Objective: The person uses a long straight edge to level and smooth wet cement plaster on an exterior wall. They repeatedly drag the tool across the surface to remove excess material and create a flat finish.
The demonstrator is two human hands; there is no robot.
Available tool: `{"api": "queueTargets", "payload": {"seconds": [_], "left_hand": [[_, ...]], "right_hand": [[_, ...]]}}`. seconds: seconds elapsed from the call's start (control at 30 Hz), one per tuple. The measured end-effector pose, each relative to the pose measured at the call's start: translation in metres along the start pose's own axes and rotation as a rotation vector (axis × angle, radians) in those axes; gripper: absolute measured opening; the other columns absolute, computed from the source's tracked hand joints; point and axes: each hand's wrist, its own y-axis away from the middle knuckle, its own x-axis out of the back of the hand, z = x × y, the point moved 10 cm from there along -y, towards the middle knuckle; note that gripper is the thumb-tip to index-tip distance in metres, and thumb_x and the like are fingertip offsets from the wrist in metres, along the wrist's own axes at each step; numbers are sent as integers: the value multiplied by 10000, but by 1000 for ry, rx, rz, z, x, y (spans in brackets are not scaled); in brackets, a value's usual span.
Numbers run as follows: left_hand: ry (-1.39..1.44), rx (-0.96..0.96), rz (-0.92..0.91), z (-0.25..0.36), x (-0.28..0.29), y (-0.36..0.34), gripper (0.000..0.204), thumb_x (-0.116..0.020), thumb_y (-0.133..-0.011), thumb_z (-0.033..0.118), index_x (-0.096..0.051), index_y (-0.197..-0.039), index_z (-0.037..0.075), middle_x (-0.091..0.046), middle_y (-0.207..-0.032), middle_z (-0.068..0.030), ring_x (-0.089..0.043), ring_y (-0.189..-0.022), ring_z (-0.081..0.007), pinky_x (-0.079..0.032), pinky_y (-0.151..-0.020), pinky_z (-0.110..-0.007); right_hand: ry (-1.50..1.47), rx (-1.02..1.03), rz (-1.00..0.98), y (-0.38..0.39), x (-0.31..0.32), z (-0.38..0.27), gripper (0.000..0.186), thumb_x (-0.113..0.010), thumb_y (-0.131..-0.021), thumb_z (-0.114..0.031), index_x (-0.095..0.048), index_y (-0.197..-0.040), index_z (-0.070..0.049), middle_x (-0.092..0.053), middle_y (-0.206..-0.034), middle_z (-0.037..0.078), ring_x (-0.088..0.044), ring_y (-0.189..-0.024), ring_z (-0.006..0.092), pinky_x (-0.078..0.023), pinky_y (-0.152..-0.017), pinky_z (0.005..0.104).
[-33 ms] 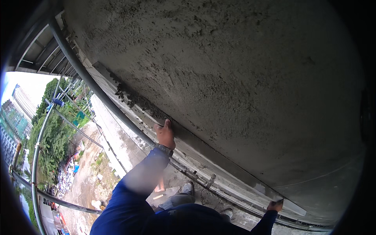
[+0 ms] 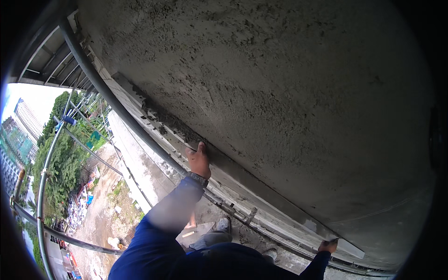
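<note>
A long, flat straightedge bar [image 2: 261, 189] lies slantwise against the grey plastered wall [image 2: 289, 112], running from upper left to lower right. My left hand [image 2: 199, 162] grips it near the middle, with the thumb over its upper edge and the other fingers mostly hidden behind it. Close to the lower right end, my right hand [image 2: 328, 245] is closed around the same bar. Wet mortar [image 2: 161, 117] is heaped along the bar's upper left stretch. Above the bar, the plaster is rough and pitted in places, smoother toward the right.
A curved-looking scaffold pipe [image 2: 105, 91] passes close to my left forearm. More scaffold poles [image 2: 45, 177] stand at the left, with a drop to dirt ground [image 2: 105, 205] beyond. My shoes [image 2: 224, 225] rest on a narrow concrete ledge below.
My left hand and the mortar on the bar appear shifted very slightly to the right. Both hands keep their grip on the straightedge.
</note>
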Motion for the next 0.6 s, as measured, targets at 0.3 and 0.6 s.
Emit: {"api": "queueTargets", "payload": {"seconds": [0.3,0.6], "left_hand": [[486,352,75,-197,24,-169,494,-601,-940,289,-532,-1259,-81,-657,-1074,-210,-639,-1008,-346,-516,-886,-412],[358,444,203,-272,49,-323,582,-624,-915,370,-559,-1148,-160,-632,-1144,-267,-648,-1002,-335,-507,-873,-420]], "right_hand": [[-1437,-813,-77,143,-105,-114,355,-490,-1023,-451,-612,-1162,-148,-641,-1096,42,-593,-991,227,-485,-882,424],[-1441,-1069,-95,206,-269,-212,329,-502,-1024,-406,-645,-1137,-132,-675,-1108,19,-635,-981,212,-521,-817,399]]}}
